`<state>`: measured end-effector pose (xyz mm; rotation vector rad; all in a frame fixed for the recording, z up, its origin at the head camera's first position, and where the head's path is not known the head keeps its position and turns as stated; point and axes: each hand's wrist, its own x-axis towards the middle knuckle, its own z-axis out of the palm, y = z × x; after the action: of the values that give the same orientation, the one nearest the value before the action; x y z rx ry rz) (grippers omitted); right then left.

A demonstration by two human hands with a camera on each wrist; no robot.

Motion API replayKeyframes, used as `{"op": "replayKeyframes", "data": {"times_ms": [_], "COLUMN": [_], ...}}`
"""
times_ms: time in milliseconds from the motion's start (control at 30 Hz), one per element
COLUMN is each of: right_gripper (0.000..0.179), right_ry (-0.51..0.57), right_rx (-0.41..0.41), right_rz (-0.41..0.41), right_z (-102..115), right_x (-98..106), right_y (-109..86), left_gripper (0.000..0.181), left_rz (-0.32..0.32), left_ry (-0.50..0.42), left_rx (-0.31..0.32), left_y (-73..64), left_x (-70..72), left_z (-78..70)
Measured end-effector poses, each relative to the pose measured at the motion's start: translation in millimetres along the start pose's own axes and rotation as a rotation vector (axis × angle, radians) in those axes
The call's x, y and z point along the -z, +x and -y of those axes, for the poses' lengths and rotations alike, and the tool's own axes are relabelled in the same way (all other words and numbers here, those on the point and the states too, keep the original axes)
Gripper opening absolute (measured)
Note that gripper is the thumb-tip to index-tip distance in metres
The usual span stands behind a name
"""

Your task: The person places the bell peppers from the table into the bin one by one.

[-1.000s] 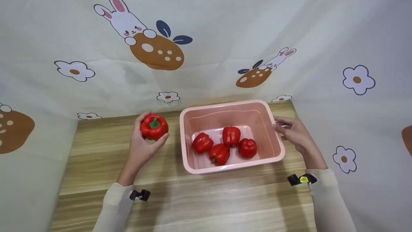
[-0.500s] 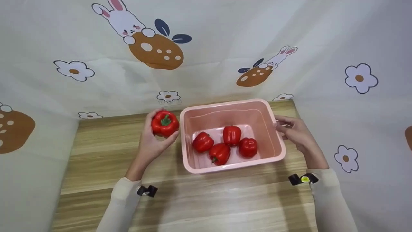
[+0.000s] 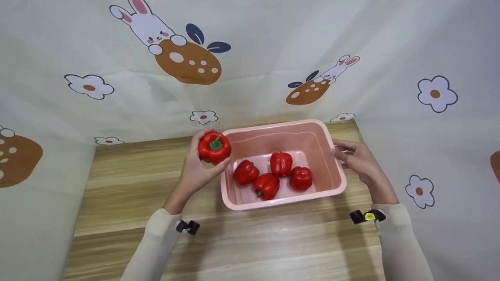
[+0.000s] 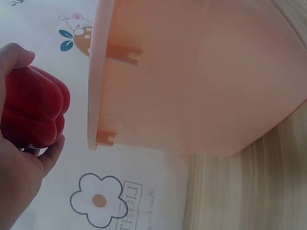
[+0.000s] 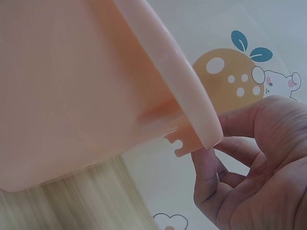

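My left hand (image 3: 199, 168) grips a red bell pepper (image 3: 215, 148) with a green stem, its fingers and thumb around the sides. In the head view the pepper overlaps the left rim of a pink plastic bin (image 3: 282, 203); in the left wrist view the held pepper (image 4: 36, 108) hangs apart from the bin's outer wall (image 4: 201, 81), near the rim's height. Several more red bell peppers (image 3: 281, 164) lie on the bin's floor. At the right side, my right hand (image 3: 361, 162) pinches the bin's rim, thumb against fingers, as the right wrist view also shows.
The bin stands on a wood-grain table (image 3: 129, 195) near its back edge. Pale curtains (image 3: 250, 50) printed with rabbits and flowers hang behind and on both sides. Black cameras (image 3: 188, 227) sit on both sleeves.
My left hand has moved rightward with the bell pepper, from beside the bin to over its left rim. The right hand and the bin have stayed in place.
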<state>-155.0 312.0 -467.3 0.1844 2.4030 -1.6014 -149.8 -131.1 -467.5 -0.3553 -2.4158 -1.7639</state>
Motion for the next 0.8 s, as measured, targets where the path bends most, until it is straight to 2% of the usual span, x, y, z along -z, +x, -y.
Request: {"op": "replayKeyframes", "data": {"times_ms": [367,700,800], "right_gripper": [0.048,0.048,0.047], "right_ry": [0.034,0.008,0.015], "right_rx": [-0.013,-0.006,-0.003], "right_rz": [0.012,0.009,0.012], "right_z": [-0.2,0.4,-0.2], "right_x": [1.5,1.6,1.4], "right_y": [-0.2,0.4,1.2], "left_gripper": [0.085,0.085,0.084], "left_rz": [0.061,0.17,0.201], "left_ry": [0.022,0.097,0.122], "left_rx": [-0.078,-0.121,-0.152], "left_y": [11.7,21.3,24.6], "left_x": [-10.0,-16.5,-19.0], "left_z": [-9.3,-25.5,-30.6]}}
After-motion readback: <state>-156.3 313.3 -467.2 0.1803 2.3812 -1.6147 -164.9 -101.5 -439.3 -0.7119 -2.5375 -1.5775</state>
